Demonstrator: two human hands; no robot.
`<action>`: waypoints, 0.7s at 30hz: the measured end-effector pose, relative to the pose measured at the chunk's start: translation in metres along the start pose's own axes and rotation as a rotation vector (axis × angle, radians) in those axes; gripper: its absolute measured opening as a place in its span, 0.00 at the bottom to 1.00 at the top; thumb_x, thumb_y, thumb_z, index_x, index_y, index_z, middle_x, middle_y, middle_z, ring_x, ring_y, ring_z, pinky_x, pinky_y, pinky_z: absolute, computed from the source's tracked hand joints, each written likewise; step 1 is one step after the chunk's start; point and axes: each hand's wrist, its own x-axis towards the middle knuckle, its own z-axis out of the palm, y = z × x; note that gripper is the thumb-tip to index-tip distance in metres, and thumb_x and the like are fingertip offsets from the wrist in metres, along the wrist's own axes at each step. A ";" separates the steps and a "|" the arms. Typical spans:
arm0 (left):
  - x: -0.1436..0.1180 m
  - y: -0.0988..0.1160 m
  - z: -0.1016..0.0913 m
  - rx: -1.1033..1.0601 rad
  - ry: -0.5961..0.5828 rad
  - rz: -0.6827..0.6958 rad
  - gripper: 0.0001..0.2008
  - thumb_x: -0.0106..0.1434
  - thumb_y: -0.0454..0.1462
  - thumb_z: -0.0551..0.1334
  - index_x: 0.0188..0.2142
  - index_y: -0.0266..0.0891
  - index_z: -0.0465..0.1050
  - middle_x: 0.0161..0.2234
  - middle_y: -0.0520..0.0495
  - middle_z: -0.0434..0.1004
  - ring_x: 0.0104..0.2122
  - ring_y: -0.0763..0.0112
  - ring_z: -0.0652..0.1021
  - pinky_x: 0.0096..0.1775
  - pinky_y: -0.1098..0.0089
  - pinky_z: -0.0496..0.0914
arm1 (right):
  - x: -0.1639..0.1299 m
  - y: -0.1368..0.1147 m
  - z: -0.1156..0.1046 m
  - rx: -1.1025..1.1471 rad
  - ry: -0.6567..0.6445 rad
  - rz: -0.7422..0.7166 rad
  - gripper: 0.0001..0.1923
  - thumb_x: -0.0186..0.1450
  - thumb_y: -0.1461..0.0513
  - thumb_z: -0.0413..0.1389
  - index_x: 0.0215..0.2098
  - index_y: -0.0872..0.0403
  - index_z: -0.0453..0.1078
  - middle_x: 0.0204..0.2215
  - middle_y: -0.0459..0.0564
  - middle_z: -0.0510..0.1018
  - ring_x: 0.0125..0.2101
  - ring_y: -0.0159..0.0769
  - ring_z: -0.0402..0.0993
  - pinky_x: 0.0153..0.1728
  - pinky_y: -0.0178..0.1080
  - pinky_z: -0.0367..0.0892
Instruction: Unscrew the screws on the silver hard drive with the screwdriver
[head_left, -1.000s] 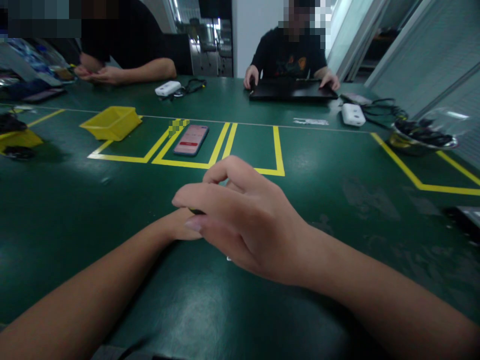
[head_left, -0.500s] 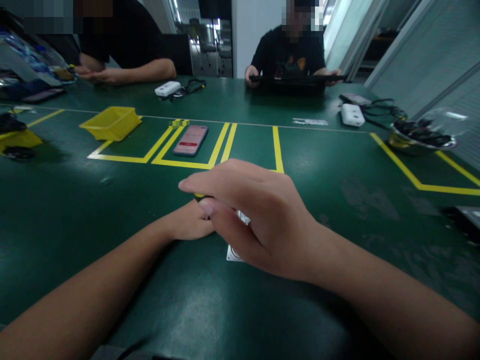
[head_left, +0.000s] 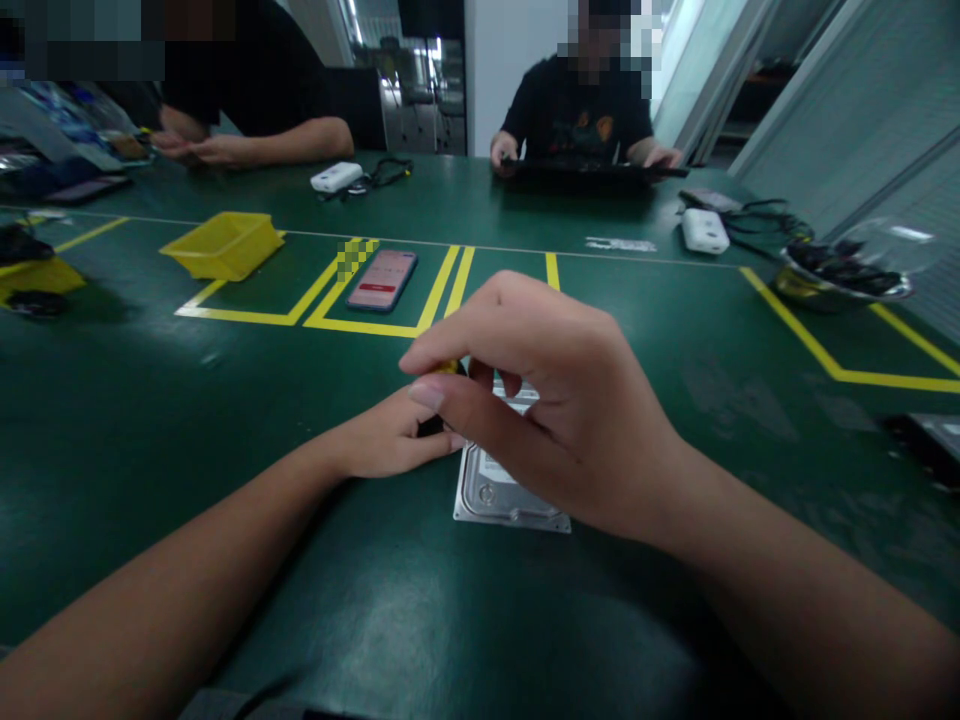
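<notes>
Hard drive is laid flat on the tabletop. Left hand is placed by its left edge; grip cannot be told. Yellow-and-black object is pinched in the right hand, by which the drive is partly hidden.

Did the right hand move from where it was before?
Yes. The right hand has shifted rightward and slightly upward in the picture, judged against the phone, which sits in the same spot on the table.

Green table carrying silver hard drive, yellow bin, smartphone inside yellow tape outline, metal bowl at right.
</notes>
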 end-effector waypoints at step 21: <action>0.001 -0.005 0.001 0.107 0.000 0.066 0.14 0.69 0.45 0.58 0.41 0.36 0.73 0.37 0.48 0.77 0.37 0.68 0.76 0.41 0.69 0.72 | 0.005 -0.005 -0.019 -0.014 -0.079 0.163 0.06 0.67 0.66 0.55 0.39 0.51 0.74 0.40 0.42 0.81 0.40 0.30 0.76 0.42 0.36 0.71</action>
